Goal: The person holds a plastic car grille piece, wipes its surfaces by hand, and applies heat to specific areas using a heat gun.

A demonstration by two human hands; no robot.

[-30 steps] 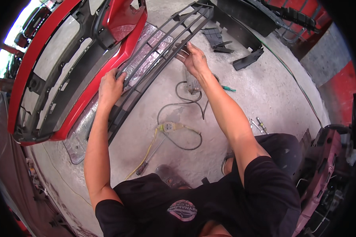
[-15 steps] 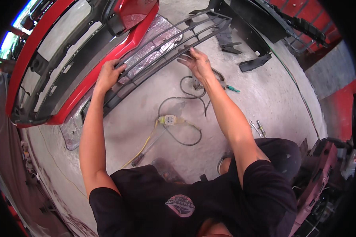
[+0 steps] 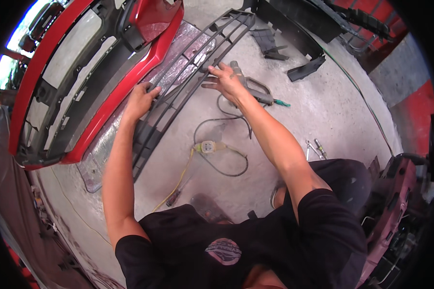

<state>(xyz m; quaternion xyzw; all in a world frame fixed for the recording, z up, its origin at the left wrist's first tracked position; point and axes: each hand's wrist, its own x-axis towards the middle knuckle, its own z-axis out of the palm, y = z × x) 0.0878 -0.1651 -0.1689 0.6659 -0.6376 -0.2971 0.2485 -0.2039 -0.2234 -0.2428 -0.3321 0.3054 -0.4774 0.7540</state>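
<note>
A long black slatted grille (image 3: 147, 137) slants between my hands, from the near left up toward the top middle. My left hand (image 3: 141, 100) is closed on its left edge, thumb over a bar. On the opposite edge, my right hand (image 3: 226, 83) has its thumb against a bar and its fingers reaching around it, partly hidden. Left of the grille stands a red and black car bumper cover (image 3: 106, 107), large and curved. A silvery foil mat (image 3: 97, 166) lies under the bumper and partly beneath the grille.
A grey corded tool (image 3: 258, 94) with a green tip lies beyond my right forearm. A yellowish socket block (image 3: 208, 147) with looping cables sits mid-floor. Wrenches (image 3: 308, 150) lie by my right knee. Black plastic parts (image 3: 306, 70) occupy the far right; dark covering (image 3: 5, 159) hangs at left.
Both hands have turned the grille steeper. Its near end swung right, clear of the bumper, and its far end moved left. My right hand shifted left and slightly down.
</note>
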